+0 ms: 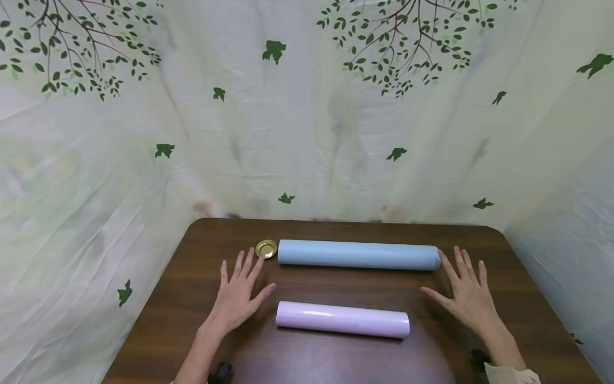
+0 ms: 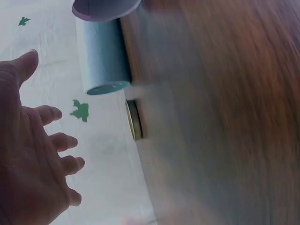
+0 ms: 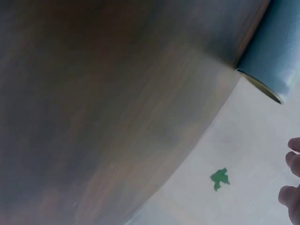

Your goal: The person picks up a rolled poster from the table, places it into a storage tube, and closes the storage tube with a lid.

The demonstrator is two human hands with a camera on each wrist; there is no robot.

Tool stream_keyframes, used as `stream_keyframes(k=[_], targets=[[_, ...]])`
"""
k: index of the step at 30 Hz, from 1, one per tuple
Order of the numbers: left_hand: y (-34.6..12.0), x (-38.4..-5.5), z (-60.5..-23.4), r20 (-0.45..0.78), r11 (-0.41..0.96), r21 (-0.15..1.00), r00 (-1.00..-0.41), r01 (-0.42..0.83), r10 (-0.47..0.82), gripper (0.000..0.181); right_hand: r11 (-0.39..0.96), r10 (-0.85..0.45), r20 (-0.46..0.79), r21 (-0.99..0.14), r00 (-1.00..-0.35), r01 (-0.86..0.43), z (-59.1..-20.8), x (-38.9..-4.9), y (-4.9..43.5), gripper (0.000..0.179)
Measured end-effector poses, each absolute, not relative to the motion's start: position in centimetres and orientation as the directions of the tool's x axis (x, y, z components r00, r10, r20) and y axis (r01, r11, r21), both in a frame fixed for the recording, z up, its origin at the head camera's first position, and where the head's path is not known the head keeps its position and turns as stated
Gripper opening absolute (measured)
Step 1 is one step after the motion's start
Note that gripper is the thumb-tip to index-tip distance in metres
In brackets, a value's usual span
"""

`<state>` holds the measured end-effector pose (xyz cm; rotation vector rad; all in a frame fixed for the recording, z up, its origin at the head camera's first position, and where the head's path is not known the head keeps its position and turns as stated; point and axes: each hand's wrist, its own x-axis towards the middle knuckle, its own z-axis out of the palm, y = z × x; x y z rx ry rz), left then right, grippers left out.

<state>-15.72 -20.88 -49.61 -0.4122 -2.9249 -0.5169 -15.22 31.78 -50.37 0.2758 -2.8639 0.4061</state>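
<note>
A light blue roll (image 1: 358,255) lies crosswise near the back of the table, and a shorter, glossy lilac roll (image 1: 342,320) lies in front of it. At the blue roll's left end is a round gold lid (image 1: 266,248). My left hand (image 1: 240,301) is spread with straight fingers, its fingertips close by the lid in the head view. My right hand (image 1: 467,296) is likewise spread, its index fingertip right at the blue roll's right end. Neither hand holds anything. Only a few fingertips (image 3: 293,159) of the right hand show in the right wrist view.
The dark brown wooden table (image 1: 230,232) has rounded back corners. A pale cloth (image 1: 297,133) printed with green leaves and birds hangs behind it and along both sides. Dark bands are worn on the wrists.
</note>
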Motion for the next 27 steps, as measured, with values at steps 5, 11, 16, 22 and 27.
stream_keyframes(k=[5, 11, 16, 22, 27], targets=[[-19.9, -15.5, -49.8, 0.196, 0.89, 0.329, -0.945, 0.316, 0.263, 0.082, 0.937, -0.163, 0.26, -0.261, -0.952, -0.232, -50.5, -16.2, 31.2, 0.105], [-18.6, -15.1, -50.1, 0.189, 0.875, 0.343, -0.937, 0.343, 0.293, 0.082, 0.933, -0.184, 0.266, -0.256, -0.946, -0.253, -50.9, -17.2, 30.1, 0.103], [-17.6, -14.9, -50.2, 0.206, 0.867, 0.324, -0.922, 0.38, 0.327, 0.082, 0.933, -0.201, 0.256, -0.245, -0.946, -0.265, -50.8, -18.0, 29.6, 0.104], [-16.8, -14.8, -50.3, 0.201, 0.831, 0.327, -0.892, 0.45, 0.404, 0.081, 0.922, -0.229, 0.238, -0.258, -0.944, -0.289, -50.9, -18.9, 28.8, 0.104], [-16.0, -14.6, -50.1, 0.172, 0.816, 0.301, -0.87, 0.493, 0.462, 0.079, 0.918, -0.243, 0.226, -0.261, -0.943, -0.299, -51.0, -19.5, 28.1, 0.103]])
